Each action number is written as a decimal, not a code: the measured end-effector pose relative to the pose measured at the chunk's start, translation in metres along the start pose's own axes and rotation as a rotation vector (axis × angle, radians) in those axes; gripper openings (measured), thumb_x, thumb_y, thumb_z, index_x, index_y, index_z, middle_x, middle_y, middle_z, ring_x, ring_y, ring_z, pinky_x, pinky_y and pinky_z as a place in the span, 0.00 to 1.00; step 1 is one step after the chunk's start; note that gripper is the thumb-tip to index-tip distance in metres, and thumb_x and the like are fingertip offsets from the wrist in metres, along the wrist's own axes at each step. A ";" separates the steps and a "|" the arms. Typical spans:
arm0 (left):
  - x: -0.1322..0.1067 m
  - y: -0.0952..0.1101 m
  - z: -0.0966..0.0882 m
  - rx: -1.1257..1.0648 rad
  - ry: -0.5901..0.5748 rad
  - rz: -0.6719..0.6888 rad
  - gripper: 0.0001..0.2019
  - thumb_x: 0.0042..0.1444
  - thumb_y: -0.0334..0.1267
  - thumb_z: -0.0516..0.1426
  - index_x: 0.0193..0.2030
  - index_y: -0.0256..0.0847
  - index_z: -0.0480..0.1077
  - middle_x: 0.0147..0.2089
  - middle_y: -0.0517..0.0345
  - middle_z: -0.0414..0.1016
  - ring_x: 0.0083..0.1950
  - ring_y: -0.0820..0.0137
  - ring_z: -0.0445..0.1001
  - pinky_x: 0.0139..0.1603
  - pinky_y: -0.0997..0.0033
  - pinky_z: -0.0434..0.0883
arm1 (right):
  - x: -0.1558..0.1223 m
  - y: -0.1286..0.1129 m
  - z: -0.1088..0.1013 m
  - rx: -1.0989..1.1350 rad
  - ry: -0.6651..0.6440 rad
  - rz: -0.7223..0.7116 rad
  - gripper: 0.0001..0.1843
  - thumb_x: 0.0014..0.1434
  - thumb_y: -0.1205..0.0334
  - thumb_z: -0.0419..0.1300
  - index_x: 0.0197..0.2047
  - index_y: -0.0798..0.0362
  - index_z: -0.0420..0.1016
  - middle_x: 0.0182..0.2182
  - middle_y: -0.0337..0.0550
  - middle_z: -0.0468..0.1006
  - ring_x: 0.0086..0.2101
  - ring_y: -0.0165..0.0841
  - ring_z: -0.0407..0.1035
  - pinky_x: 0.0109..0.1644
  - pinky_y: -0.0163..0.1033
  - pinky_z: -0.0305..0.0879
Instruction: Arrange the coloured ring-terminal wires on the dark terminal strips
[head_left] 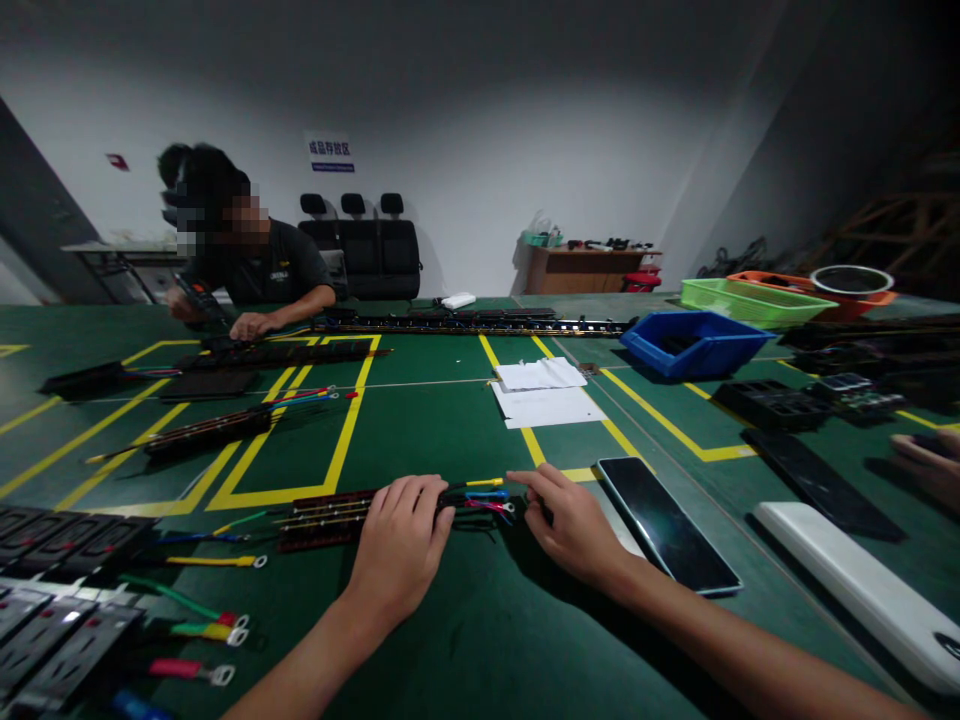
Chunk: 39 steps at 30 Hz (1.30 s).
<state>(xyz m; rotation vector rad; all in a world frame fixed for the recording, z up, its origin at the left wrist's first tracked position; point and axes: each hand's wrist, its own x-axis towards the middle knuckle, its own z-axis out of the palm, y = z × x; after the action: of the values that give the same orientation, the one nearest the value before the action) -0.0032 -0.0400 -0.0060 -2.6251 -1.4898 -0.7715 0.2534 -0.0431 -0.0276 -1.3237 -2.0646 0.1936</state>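
A workshop is indicated by the green worktable (427,420), across which yellow lines (351,415) are laid. On the worktable, a wired strip (322,520), socket units (71,645) with lugged leads (214,562) and a blue bin (716,356) are set out; at its far side, a handheld tool (199,297) is gripped by a co-worker (262,262).

A blue bin (709,355) sits before a green basket (759,312), black seats (379,255) by the wall (480,170).

open tabletop (424,420) beyond left hand (401,530), phone (667,525) blocking beside right hand (564,518)
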 end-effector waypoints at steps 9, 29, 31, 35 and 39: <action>0.000 0.001 -0.003 -0.005 0.000 -0.006 0.14 0.71 0.40 0.49 0.56 0.40 0.71 0.55 0.48 0.77 0.56 0.56 0.74 0.58 0.47 0.70 | -0.003 0.001 -0.003 0.095 0.104 -0.112 0.15 0.61 0.74 0.53 0.43 0.52 0.79 0.35 0.44 0.73 0.33 0.33 0.70 0.37 0.38 0.66; 0.000 0.001 -0.002 0.001 0.000 -0.001 0.13 0.71 0.40 0.50 0.55 0.40 0.72 0.55 0.48 0.78 0.57 0.56 0.74 0.58 0.47 0.70 | -0.002 0.000 -0.001 0.012 0.048 -0.008 0.21 0.60 0.72 0.53 0.53 0.53 0.77 0.36 0.44 0.74 0.30 0.33 0.69 0.34 0.38 0.65; 0.000 0.001 -0.002 0.001 -0.003 -0.005 0.13 0.71 0.40 0.50 0.55 0.40 0.72 0.55 0.48 0.78 0.56 0.56 0.74 0.58 0.47 0.70 | -0.001 0.000 0.000 -0.025 0.006 0.004 0.20 0.60 0.72 0.53 0.52 0.52 0.77 0.36 0.43 0.74 0.31 0.33 0.70 0.35 0.38 0.65; -0.001 0.001 -0.002 -0.001 0.000 -0.002 0.14 0.71 0.40 0.50 0.56 0.40 0.71 0.55 0.48 0.78 0.56 0.56 0.74 0.58 0.47 0.71 | -0.002 0.001 0.000 0.030 0.066 -0.009 0.19 0.60 0.73 0.53 0.50 0.51 0.77 0.35 0.43 0.73 0.32 0.33 0.70 0.36 0.38 0.65; -0.001 0.001 -0.002 -0.004 0.004 0.000 0.14 0.72 0.41 0.49 0.56 0.41 0.71 0.55 0.48 0.78 0.56 0.57 0.74 0.58 0.46 0.71 | -0.003 0.002 -0.003 0.080 0.111 -0.066 0.15 0.61 0.73 0.54 0.42 0.50 0.80 0.34 0.43 0.72 0.32 0.33 0.70 0.36 0.38 0.66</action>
<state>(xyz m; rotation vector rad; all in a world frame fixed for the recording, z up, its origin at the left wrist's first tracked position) -0.0038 -0.0415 -0.0040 -2.6246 -1.4881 -0.7804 0.2571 -0.0455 -0.0275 -1.1901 -1.9832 0.1681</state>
